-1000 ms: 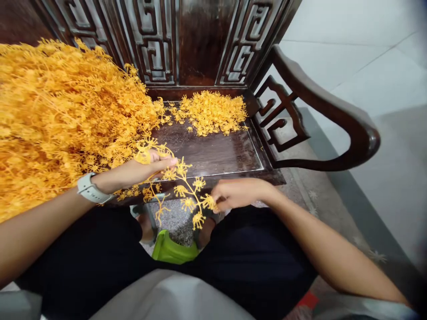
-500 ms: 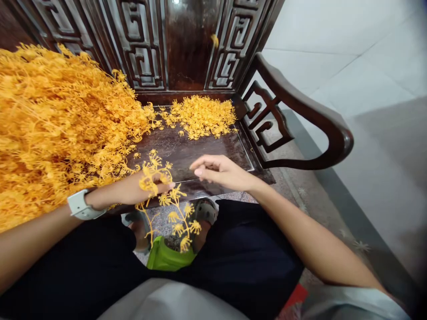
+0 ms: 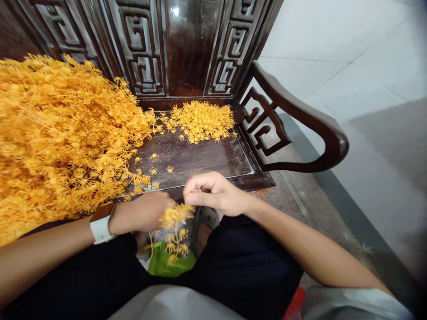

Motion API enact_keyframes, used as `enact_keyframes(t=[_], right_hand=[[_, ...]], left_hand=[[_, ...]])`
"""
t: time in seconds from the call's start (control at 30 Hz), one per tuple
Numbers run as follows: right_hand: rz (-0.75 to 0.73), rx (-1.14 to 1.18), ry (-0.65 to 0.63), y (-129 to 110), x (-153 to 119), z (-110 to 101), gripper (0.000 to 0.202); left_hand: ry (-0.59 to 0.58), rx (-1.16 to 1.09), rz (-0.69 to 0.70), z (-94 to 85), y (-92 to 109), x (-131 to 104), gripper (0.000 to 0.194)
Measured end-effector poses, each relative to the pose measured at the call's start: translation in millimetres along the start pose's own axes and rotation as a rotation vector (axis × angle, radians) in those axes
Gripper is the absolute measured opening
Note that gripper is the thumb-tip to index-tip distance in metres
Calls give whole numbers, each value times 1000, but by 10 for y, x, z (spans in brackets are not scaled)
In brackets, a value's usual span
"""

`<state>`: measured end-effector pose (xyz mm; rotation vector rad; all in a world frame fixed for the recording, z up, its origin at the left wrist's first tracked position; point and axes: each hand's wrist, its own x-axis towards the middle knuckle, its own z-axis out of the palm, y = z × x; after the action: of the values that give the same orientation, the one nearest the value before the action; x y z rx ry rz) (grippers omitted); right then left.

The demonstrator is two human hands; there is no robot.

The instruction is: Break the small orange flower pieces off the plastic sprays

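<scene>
My left hand (image 3: 143, 212), with a white-strapped watch (image 3: 102, 227) on its wrist, is closed round a sprig of yellow plastic flowers (image 3: 176, 238) that hangs down between my knees. The sprig is partly blurred, and the fingers on it are mostly hidden. Close by on the right, my right hand (image 3: 218, 194) has its thumb and forefinger pinched together at the upper end of the sprig. What lies in that pinch cannot be made out. Below the sprig, a green container (image 3: 171, 263) stands on the floor between my feet.
A large heap of orange-yellow flower sprigs (image 3: 66, 142) covers the left of the dark wooden bench (image 3: 200, 162). A smaller pile of loose flower heads (image 3: 203, 121) lies by the backrest, with several single heads nearer the front. The carved armrest (image 3: 300, 115) borders the right side.
A yellow piece in the air by the backrest is gone from view. Both hands have moved lower, and my right fingers have closed at the sprig. Several loose heads now show on the bench.
</scene>
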<state>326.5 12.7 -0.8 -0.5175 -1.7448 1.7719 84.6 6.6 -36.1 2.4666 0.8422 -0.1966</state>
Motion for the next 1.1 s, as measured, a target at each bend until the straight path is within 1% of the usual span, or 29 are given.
enact_keyframes(t=[0.03, 0.07, 0.1, 0.13, 0.17, 0.2, 0.23, 0.27, 0.3, 0.33, 0.37, 0.43, 0.47, 0.5, 0.57, 0.6, 0.63, 0.67, 0.73, 0.77, 0.8, 0.83, 0.9, 1.0, 1.03, 1.1], right_hand=[[-16, 90, -76, -72, -29, -9, 25], [-37, 130, -172, -141, -61, -15, 25], [-54, 108, -250, -199, -90, -16, 25], [-65, 26, -273, -239, -116, -17, 25], [-65, -112, -235, -258, -134, -18, 24], [-50, -289, -147, -254, -144, -23, 23], [-23, -476, -39, -229, -145, -31, 28], [10, -645, 57, -187, -139, -43, 39], [42, -774, 119, -134, -127, -57, 54], [71, -854, 138, -77, -111, -68, 66], [90, -882, 125, -21, -94, -73, 72], [82, -829, 85, 74, -63, -54, 70], [67, -785, 83, 113, -53, -29, 69], [45, -751, 100, 147, -48, 5, 72], [-30, -727, 181, 205, -52, 88, 85], [-87, -731, 229, 228, -57, 129, 89], [-151, -735, 272, 245, -61, 167, 87], [-213, -734, 310, 253, -63, 199, 78], [-295, -710, 368, 234, -52, 240, 43], [-306, -684, 395, 208, -39, 248, 26], [-292, -641, 426, 175, -23, 248, 15], [-251, -570, 453, 138, -3, 241, 13], [-122, -309, 497, 65, 38, 212, 18], [110, 223, 483, -12, 89, 154, 30], [160, 352, 469, -27, 101, 135, 35], [212, 471, 451, -44, 113, 96, 46]], left_hand=[[-32, 88, -73, -11, -44, -1, 22], [-47, 162, -127, -21, -87, 1, 24], [-43, 201, -156, -32, -126, 6, 25], [-20, 189, -164, -44, -158, 11, 25], [2, 133, -150, -58, -182, 17, 25], [30, 55, -126, -75, -197, 21, 25], [66, -30, -93, -96, -203, 25, 25], [118, -107, -65, -121, -202, 26, 25], [180, -168, -41, -150, -196, 24, 26], [244, -206, -21, -183, -186, 19, 27], [301, -222, -6, -218, -175, 11, 28], [374, -233, -33, -291, -154, -13, 30], [380, -245, -68, -325, -142, -26, 30], [372, -265, -108, -356, -128, -39, 29], [346, -329, -198, -395, -91, -53, 28], [334, -370, -231, -403, -68, -52, 25], [320, -418, -247, -402, -44, -46, 23], [312, -465, -256, -393, -22, -34, 22], [286, -530, -268, -362, 3, -1, 25], [280, -541, -274, -344, 3, 16, 27], [284, -534, -277, -330, -5, 31, 29], [286, -520, -275, -322, -20, 43, 31], [279, -498, -245, -329, -54, 52, 35], [263, -465, -201, -388, -59, 23, 41], [272, -442, -202, -411, -42, 5, 42], [295, -372, -213, -445, 12, -37, 41]])
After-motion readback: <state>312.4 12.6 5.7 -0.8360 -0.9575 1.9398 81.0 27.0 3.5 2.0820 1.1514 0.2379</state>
